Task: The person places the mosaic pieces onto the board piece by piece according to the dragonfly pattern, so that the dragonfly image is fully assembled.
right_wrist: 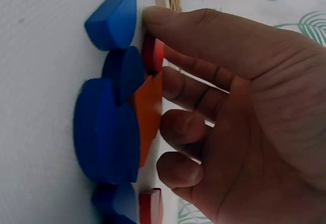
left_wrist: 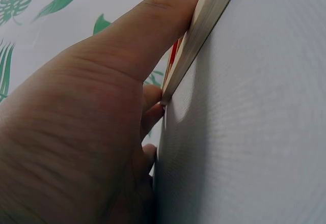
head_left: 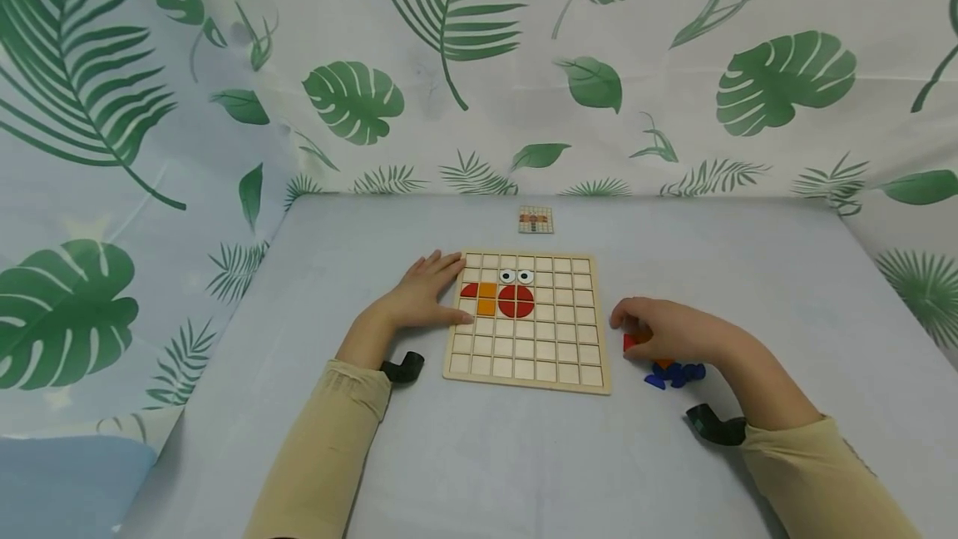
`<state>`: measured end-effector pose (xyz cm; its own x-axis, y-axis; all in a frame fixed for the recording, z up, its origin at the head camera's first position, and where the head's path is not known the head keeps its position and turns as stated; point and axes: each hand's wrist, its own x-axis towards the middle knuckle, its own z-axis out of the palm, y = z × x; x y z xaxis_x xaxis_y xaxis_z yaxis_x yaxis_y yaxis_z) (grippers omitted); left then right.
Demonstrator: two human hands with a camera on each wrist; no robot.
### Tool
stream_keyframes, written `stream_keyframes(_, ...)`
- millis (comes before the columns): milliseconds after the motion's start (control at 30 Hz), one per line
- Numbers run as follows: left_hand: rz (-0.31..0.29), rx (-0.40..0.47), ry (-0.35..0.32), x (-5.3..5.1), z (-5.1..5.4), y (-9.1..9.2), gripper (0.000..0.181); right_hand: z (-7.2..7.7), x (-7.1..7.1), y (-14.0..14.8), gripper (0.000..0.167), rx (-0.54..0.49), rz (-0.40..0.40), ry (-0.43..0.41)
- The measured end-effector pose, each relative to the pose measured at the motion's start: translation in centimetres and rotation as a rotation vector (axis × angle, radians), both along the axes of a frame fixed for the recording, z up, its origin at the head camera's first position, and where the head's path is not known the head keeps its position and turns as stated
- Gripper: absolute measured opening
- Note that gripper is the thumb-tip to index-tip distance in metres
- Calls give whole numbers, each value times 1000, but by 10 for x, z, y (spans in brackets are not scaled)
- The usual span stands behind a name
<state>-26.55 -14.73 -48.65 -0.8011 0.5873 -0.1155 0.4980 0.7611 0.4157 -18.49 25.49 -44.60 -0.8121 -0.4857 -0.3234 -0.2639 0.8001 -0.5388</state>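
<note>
The left hand [head_left: 422, 296] rests at the left edge of a wooden grid board [head_left: 546, 348], fingers spread and thumb at its side; in the left wrist view the thumb of this hand [left_wrist: 107, 81] touches the board's edge [left_wrist: 198, 33]. On the board lie two eye pieces [head_left: 516, 276], a red circle of quarter pieces [head_left: 516, 301], orange squares [head_left: 486, 298] and a red quarter [head_left: 470, 290]. Right of the board, the right hand [head_left: 684, 331] hovers over loose pieces, thumb and fingers apart beside a red piece [right_wrist: 153, 53]; contact is unclear.
Blue pieces [head_left: 677, 374] lie in a cluster below the right hand, with an orange piece [right_wrist: 147, 117] against them in the right wrist view. A small patterned card [head_left: 535, 220] lies behind the board. Leaf-print cloth [head_left: 479, 65] hangs behind the table.
</note>
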Motion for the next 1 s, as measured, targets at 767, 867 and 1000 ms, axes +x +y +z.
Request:
stream_keyframes(767, 9, -2, -4, -2, -1, 0, 104, 2, 3, -3, 22, 1, 34, 88)
stream_keyframes(867, 7, 0, -6, -2, -1, 0, 104, 2, 2, -2, 22, -11, 18, 81)
stream_keyframes(1000, 2, -1, -3, -2, -3, -1, 104, 2, 2, -1, 24, -14, 9, 104)
